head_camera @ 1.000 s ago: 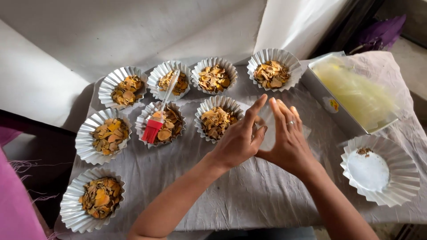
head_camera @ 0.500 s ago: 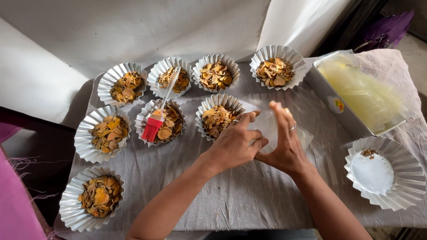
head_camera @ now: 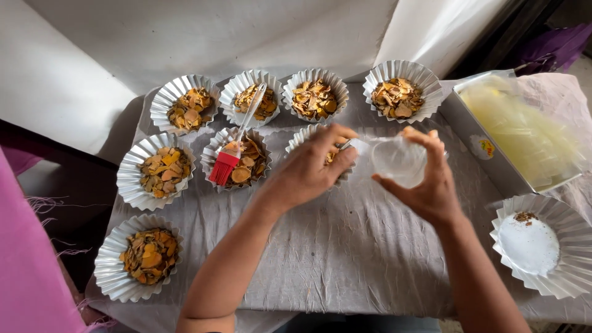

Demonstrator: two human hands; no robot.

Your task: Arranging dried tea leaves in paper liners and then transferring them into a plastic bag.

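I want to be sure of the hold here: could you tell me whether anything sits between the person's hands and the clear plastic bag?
Nothing visible does. The right hand already cups the clear plastic bag, and the left hand pinches its edge directly. The foil cup of dried flakes lies under the left hand, not between.

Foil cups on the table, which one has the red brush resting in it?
The middle-row foil cup just left of the left hand. The red brush lies bristles-down on its chips; the other cups hold no tool.
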